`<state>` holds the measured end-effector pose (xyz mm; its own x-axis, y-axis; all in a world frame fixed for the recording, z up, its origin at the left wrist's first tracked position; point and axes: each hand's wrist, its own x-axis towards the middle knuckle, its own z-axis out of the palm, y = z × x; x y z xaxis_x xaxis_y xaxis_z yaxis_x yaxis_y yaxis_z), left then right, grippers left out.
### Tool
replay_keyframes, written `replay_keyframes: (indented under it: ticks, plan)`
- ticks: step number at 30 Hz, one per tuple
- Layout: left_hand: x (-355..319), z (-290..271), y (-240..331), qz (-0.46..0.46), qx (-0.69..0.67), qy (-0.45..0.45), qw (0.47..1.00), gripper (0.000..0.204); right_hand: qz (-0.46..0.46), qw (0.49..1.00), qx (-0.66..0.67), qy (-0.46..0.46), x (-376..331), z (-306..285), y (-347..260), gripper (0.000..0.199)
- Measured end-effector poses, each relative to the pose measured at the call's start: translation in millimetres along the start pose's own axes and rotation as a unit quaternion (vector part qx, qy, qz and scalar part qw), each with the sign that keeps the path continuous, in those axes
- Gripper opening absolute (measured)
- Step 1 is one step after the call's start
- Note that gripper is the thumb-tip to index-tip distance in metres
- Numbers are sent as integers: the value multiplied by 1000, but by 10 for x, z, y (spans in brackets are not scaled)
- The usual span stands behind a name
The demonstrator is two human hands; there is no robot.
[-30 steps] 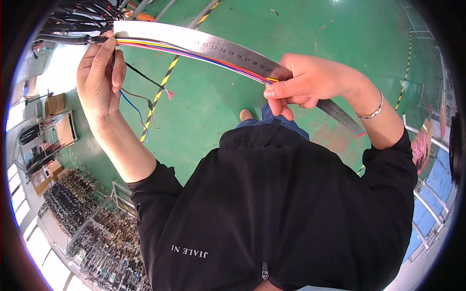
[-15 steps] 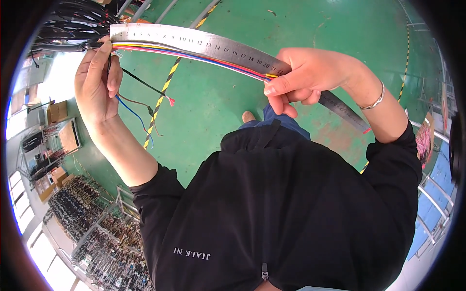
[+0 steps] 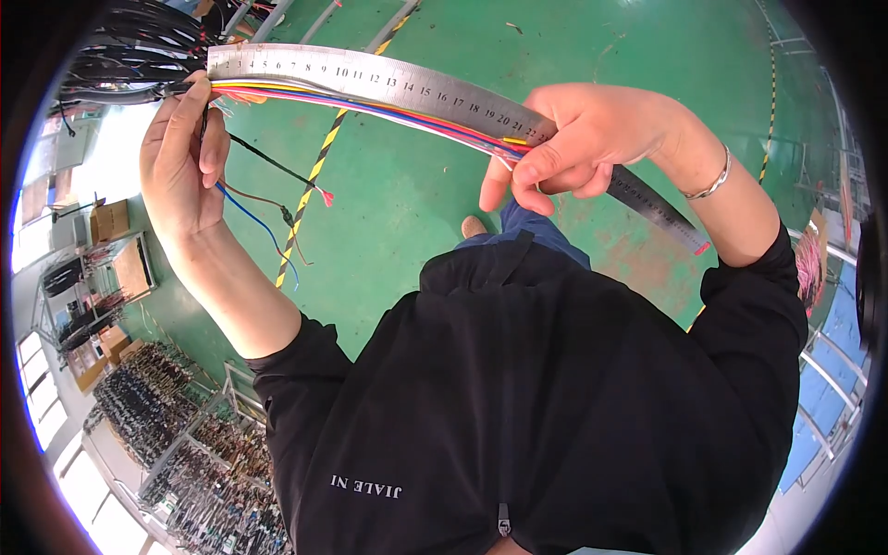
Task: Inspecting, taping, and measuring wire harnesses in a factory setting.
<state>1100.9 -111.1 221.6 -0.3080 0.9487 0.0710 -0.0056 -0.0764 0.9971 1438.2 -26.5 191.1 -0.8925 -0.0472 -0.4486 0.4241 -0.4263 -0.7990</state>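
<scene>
head view | left hand (image 3: 180, 162) at 10 o'clock, fingers closed on coloured wire bundle (image 3: 370, 106) | right hand (image 3: 578, 139) at 1 pinches bundle against steel ruler (image 3: 388, 81) | pinch could slip, wire ends creep, reading's off

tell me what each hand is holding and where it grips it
The left hand pinches the coloured wire bundle near the steel ruler's low-numbered end; the right hand pinches the wire tips against the ruler, past its middle.
</scene>
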Motion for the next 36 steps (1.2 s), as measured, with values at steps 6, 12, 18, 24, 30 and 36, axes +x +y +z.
replay_keyframes:
  ticks: [6, 12, 18, 24, 30, 36]
  plan:
    - [26, -29, -19, 0, -5, -13, 1000, 17, -4, 1000, -14, -2, -32, 8, -19, 36]
    - [19, 8, -19, 1, -11, 7, 1000, 18, -3, 999, -33, 16, -48, 38, -40, 48]
    - [13, -23, -11, 5, -19, -6, 1000, 18, -21, 999, 39, -21, -52, 12, -16, 53]
    - [-8, -15, -30, 4, -16, 4, 1000, 18, -15, 985, 160, -64, -2, -30, 72, 58]
    - [-45, -71, -27, -4, -36, -19, 999, 19, -7, 986, 150, -69, 52, -6, 60, 59]
    - [87, -171, -314, -80, -35, 102, 991, 26, 50, 995, -45, 72, 235, -159, -39, 39]
